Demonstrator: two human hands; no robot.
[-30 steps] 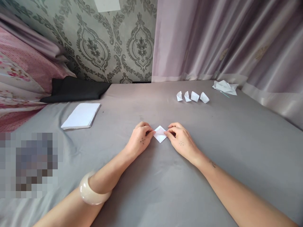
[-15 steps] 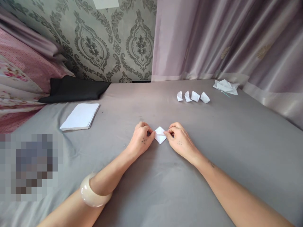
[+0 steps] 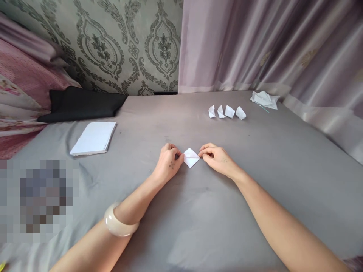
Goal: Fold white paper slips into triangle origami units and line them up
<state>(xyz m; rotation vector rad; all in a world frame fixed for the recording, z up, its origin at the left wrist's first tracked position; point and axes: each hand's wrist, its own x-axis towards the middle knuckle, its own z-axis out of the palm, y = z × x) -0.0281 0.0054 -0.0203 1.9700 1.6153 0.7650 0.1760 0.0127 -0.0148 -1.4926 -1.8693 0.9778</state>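
A small square of folded white paper [image 3: 191, 161] lies like a diamond on the grey cloth, with a crease or flap edge running across its middle. My left hand [image 3: 169, 160] is closed, its thumb and fingertips pinching the left corner. At the opposite corner, my right hand [image 3: 217, 158] has thumb and fingers together on the paper's tip. A pale bangle [image 3: 120, 223] circles my left forearm.
Several folded white paper pieces [image 3: 230, 112] stand in a row at the back right. Beyond them lie a heap of loose white papers [image 3: 265, 99] and a thin greenish stick [image 3: 264, 108]. A white paper stack [image 3: 94, 138] rests left, before a black cloth [image 3: 82, 104].
My right hand has slid outward from the crease to the right corner, uncovering more of the paper. The left hand keeps its pinch. The whole view has shifted slightly.
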